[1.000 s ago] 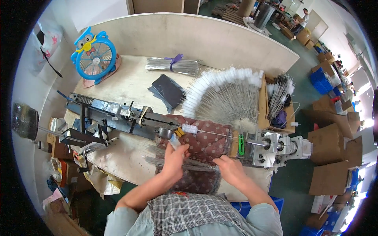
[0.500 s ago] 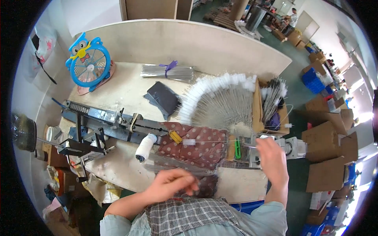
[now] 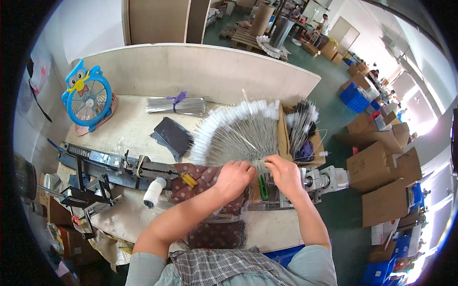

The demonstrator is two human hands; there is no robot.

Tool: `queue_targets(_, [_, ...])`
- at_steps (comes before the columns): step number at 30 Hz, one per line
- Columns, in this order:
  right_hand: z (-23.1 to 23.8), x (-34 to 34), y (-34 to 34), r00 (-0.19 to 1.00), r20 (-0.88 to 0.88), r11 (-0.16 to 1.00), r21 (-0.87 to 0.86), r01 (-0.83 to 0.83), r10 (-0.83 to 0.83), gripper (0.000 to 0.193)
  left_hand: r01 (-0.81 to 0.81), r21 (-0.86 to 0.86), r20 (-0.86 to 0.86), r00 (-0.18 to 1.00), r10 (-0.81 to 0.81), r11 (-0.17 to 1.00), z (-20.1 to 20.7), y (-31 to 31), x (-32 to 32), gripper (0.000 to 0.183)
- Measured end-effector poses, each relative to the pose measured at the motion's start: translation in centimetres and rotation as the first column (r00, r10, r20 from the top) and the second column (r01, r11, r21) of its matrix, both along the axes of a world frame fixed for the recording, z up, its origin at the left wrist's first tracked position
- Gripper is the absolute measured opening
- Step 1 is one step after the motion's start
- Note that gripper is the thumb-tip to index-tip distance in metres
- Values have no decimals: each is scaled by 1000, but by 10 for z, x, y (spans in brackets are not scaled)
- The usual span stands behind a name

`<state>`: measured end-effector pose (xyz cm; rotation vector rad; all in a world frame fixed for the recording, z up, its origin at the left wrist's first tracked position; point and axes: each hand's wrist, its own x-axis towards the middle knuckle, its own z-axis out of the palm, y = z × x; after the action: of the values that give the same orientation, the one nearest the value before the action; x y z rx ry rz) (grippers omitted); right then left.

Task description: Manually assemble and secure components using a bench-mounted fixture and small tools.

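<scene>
My left hand (image 3: 236, 179) is closed, knuckles up, over the right part of a brown polka-dot cloth (image 3: 196, 195). Beside it, fingertips pinched together, my right hand (image 3: 285, 175) hovers at the near edge of a fan of thin metal wires (image 3: 241, 136) with white tips. What either hand pinches is too small or hidden to make out. Between and below the hands lies a bright green tool (image 3: 263, 187). A silver mechanical fixture (image 3: 329, 179) stands just right of my right hand, and a yellow piece (image 3: 189, 179) lies on the cloth.
A cardboard box (image 3: 283, 131) of white-tipped wires stands beyond my right hand. At the left are a long metal jig (image 3: 107, 159), a white wrapped roll (image 3: 153, 192) and a blue fan (image 3: 89, 101). Behind lie dark cloth pads (image 3: 171, 136) and a tied wire bundle (image 3: 191, 106).
The view has shifted, sliding the scene left and down. My left hand rose from near my lap toward the right hand. The white-tipped wire across the cloth no longer shows there.
</scene>
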<state>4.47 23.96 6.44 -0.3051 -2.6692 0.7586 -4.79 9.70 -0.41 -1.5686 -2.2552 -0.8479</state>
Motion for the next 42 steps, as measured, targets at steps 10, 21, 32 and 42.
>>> queue_targets(10, [-15,1,13,998,29,999,10,-52,51,13,-180,-494,153,945,289,851,11,-11,28,28])
queue_targets(21, [-13,6,13,992,75,976,-202,-82,99,17,-143,-140,516,834,196,980,-16,-38,16,24])
queue_targets(32, [-8,11,14,966,44,964,-94,-250,255,17,-117,-242,-204,977,68,963,-24,3,-36,22])
queue_targets(42, [-5,-62,-76,826,-50,826,-15,-563,561,12,-219,82,305,934,185,972,-2,-154,48,18])
